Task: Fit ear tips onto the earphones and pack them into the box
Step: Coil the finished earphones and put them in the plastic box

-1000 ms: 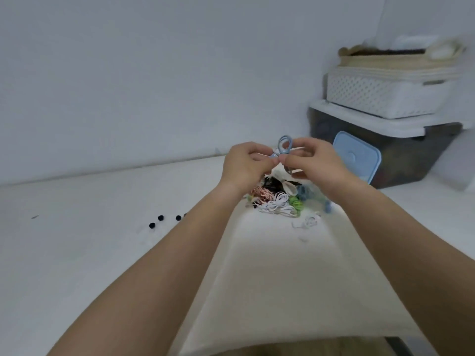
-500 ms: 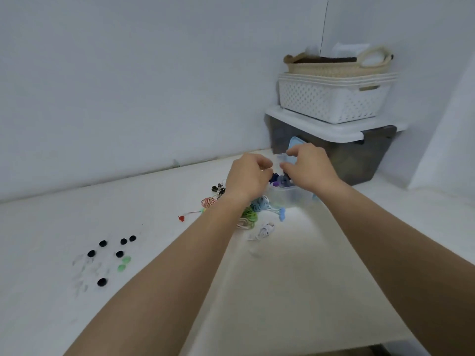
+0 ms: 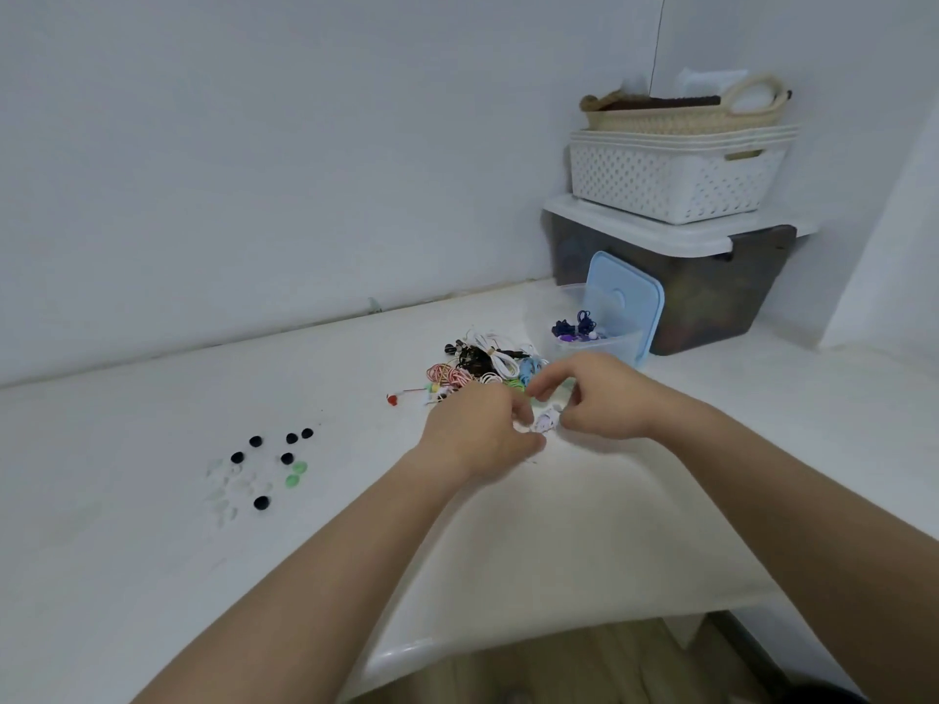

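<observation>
A small white coiled earphone (image 3: 544, 424) lies on the white table between my two hands. My left hand (image 3: 477, 431) pinches it from the left and my right hand (image 3: 597, 396) pinches it from the right. Just behind my hands sits a heap of coloured coiled earphones (image 3: 475, 365). A clear plastic box (image 3: 584, 322) behind the heap holds blue and purple earphones. Black ear tips (image 3: 287, 457), green ear tips (image 3: 295, 474) and faint clear ear tips (image 3: 223, 492) lie scattered at the left.
The box's light blue lid (image 3: 627, 297) leans against a dark storage bin (image 3: 706, 292) with a white lid at the back right. A white perforated basket (image 3: 670, 177) and a woven basket (image 3: 681, 114) are stacked on the bin. The table edge (image 3: 508, 647) runs near me.
My hands came back from the clear box, where the blue earphone went, down to the table in front of the heap. They now hold a white earphone. The camera view shifted too.
</observation>
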The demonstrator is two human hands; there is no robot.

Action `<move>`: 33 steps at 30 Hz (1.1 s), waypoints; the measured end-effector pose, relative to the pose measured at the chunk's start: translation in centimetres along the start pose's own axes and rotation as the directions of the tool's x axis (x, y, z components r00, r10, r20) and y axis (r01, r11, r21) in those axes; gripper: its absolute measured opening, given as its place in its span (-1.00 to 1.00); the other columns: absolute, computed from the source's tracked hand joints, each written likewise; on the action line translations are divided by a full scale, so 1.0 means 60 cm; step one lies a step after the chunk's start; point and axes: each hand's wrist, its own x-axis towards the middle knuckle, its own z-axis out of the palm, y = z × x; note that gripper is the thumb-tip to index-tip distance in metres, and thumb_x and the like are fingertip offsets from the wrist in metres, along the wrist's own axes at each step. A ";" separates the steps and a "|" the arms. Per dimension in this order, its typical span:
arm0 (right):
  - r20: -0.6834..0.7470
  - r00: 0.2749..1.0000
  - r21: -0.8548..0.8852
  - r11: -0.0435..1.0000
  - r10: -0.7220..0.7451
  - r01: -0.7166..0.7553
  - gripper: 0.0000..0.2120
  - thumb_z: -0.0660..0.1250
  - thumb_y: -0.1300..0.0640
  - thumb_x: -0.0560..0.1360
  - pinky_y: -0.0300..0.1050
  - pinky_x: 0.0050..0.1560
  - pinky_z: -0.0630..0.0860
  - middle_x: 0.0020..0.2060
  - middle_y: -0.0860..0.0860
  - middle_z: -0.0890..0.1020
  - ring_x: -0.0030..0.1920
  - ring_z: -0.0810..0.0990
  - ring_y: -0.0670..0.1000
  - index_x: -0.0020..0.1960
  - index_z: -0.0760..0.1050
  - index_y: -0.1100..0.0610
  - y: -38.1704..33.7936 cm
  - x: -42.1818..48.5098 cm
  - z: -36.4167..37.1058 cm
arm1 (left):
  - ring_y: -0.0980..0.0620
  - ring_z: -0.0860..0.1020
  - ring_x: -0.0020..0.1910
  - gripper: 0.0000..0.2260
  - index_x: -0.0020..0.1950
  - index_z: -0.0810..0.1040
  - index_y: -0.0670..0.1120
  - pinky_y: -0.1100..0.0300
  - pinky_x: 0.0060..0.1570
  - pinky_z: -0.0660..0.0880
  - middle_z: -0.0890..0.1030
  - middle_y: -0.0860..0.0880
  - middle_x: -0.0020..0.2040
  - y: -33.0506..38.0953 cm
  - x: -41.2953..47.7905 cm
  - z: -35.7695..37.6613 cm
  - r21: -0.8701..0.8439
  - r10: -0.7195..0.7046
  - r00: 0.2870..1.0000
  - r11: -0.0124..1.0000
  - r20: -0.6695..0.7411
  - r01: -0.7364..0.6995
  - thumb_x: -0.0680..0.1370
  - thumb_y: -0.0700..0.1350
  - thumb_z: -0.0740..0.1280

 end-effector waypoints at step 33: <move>0.006 0.996 0.464 0.883 -0.087 0.074 -0.95 0.42 0.20 0.47 -0.17 -0.19 0.45 -0.45 -0.14 0.56 -0.39 0.50 -0.15 -0.14 0.65 0.09 -0.216 0.107 0.163 | -0.05 0.67 -0.07 -0.82 0.14 0.62 -0.27 0.23 -0.04 0.64 0.70 -0.19 -0.02 -0.247 -0.174 -0.118 -0.970 -0.330 0.924 0.076 0.192 0.229 0.56 -0.36 0.34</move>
